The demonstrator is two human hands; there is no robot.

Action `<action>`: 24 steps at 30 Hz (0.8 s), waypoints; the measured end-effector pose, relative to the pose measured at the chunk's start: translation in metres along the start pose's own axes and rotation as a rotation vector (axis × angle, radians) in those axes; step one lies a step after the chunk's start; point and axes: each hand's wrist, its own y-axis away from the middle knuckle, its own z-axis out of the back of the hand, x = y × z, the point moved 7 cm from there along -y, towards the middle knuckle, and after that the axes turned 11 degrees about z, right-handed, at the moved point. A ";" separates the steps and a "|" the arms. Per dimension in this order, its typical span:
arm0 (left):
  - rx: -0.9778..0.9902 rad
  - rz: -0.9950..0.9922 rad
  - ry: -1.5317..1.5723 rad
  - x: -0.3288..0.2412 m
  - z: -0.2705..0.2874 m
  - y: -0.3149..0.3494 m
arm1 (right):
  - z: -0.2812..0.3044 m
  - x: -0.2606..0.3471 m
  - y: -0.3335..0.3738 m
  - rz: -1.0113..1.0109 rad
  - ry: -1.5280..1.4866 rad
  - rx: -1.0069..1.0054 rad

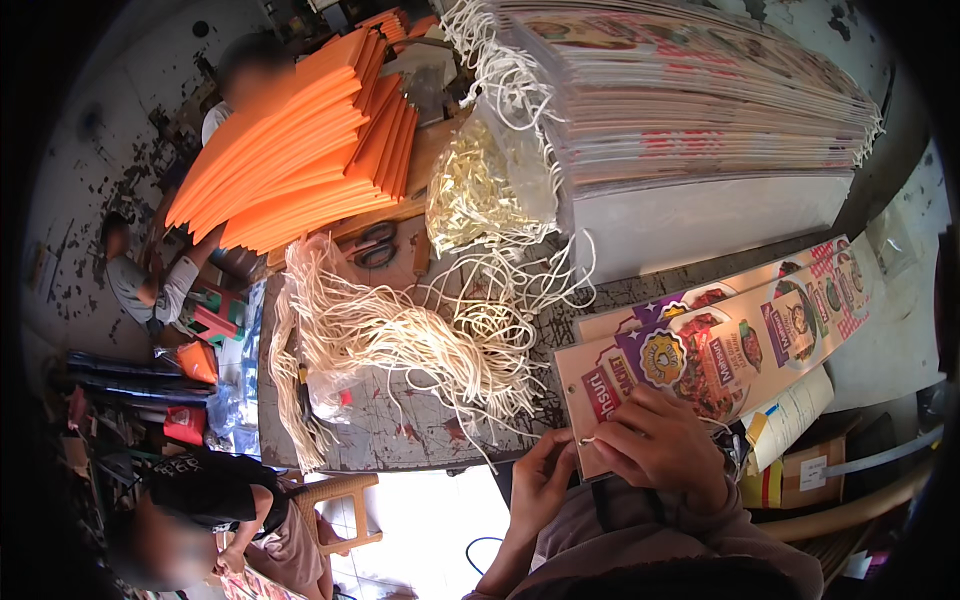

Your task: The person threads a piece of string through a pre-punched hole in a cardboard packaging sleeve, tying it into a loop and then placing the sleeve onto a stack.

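– Where is the printed bag laid?
– At the near edge of the worktop.
– What is gripped?
– Cord is pinched by the right hand; the left hand's hold cannot be told.

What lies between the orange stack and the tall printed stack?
In the head view, a clear plastic bag of gold-coloured pieces lies between them, with white cords bunched along the printed stack's edge.

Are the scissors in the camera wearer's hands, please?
No, the scissors lie beyond the pale cords, away from the left hand and right hand.
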 end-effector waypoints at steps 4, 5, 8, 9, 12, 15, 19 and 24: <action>-0.003 0.021 0.058 0.002 0.002 0.000 | -0.001 0.003 -0.005 0.015 0.028 -0.018; 0.000 0.045 0.088 0.004 0.004 -0.001 | -0.002 0.004 -0.007 0.015 0.049 -0.020; -0.004 0.047 0.078 0.007 0.006 -0.001 | -0.006 0.003 -0.006 0.005 0.010 -0.004; -0.004 0.048 0.079 0.008 0.006 -0.001 | -0.006 0.003 -0.007 0.005 0.010 -0.003; 0.006 0.030 0.124 0.008 0.005 -0.001 | -0.005 0.003 -0.009 0.001 -0.010 0.012; 0.006 0.050 0.105 0.008 0.004 -0.001 | -0.005 0.004 -0.010 0.020 -0.021 0.062; -0.018 0.030 0.055 0.008 0.005 -0.003 | -0.011 0.008 -0.010 0.056 -0.027 0.103; -0.094 -0.002 -0.039 0.009 0.007 -0.003 | -0.019 0.003 -0.005 -0.030 -0.016 0.123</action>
